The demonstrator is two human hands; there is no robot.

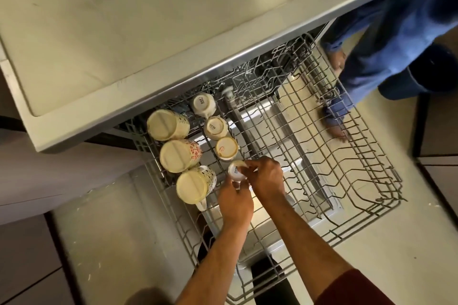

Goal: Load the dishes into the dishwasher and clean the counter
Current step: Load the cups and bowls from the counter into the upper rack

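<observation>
Counter [124, 20]: fills the upper left of the frame, bare and scuffed, overhanging the open dishwasher.

Rack [309, 156]: pulled out, centre frame, mostly unfilled to the right.

Mugs, left column: three large patterned ones upside down, top [164, 125], middle [177, 156], bottom [193, 187].

Cups, next column: three small ones upside down, [202, 103], [215, 127], [225, 148]. The first two bases carry a printed mark that looks like "SISTA"; I cannot read it firmly. The third shows only a faint red mark.

Fourth cup [237, 170]: centre frame, at the foot of that column, same mark on its base. My left hand [234, 202] grips it from below, my right hand [266, 178] pinches its side; both grips are clamped on it.

Risks, as I judge them: the cup could lean off its tines and knock the cup above it; its handle may catch the wire.

Another person's bare feet [337, 129] stand at the right edge of the rack; sliding it could strike them.
</observation>
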